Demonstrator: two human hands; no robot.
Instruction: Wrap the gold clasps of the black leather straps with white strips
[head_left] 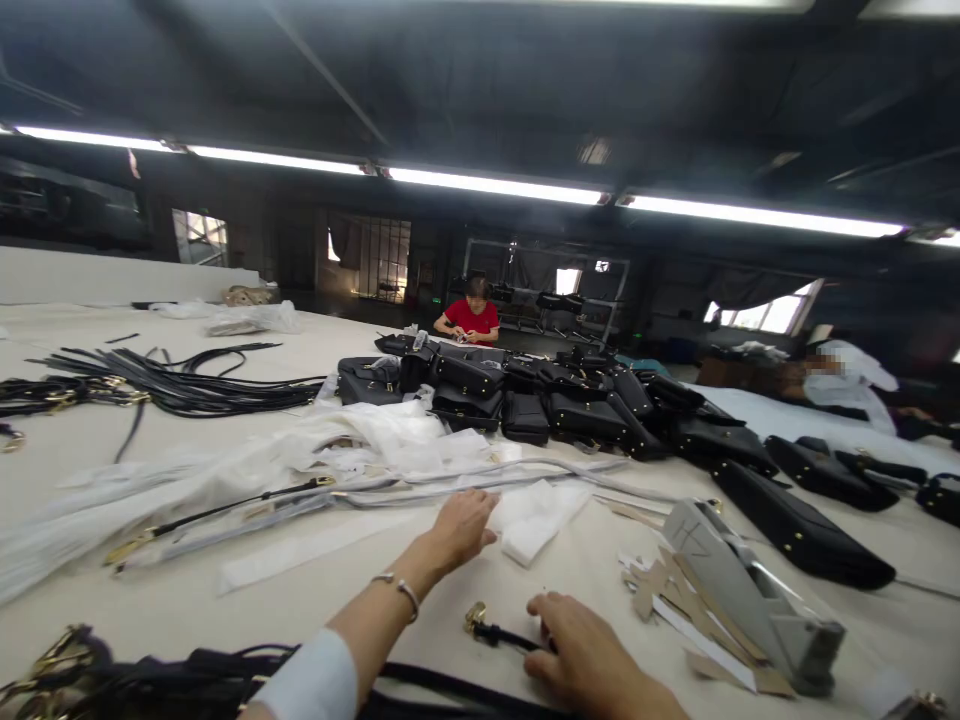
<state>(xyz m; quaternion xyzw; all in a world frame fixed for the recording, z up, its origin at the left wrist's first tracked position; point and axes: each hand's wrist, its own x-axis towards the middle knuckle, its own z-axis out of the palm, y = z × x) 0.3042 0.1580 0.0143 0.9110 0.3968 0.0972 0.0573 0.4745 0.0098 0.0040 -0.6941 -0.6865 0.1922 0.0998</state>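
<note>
My left hand [461,527] reaches forward over the table, fingers stretched out and thumb apart, with nothing seen in it. Its fingertips are close to a folded white sheet of wrapping [536,520]; I cannot tell whether they touch. My right hand [581,645] is lower and to the right, its thumb and fingers curled around a black strap [510,637]. The gold clasp [475,617] on that strap's end sticks out to the left of the hand. Grey-wrapped straps [420,495] lie just beyond my left hand.
Black handbags [589,415] are heaped across the far side. A grey tape dispenser [757,595] stands at right beside cardboard scraps [686,605]. Black straps [195,385] lie at left, more [187,680] along the near edge. A person in red [480,318] sits opposite.
</note>
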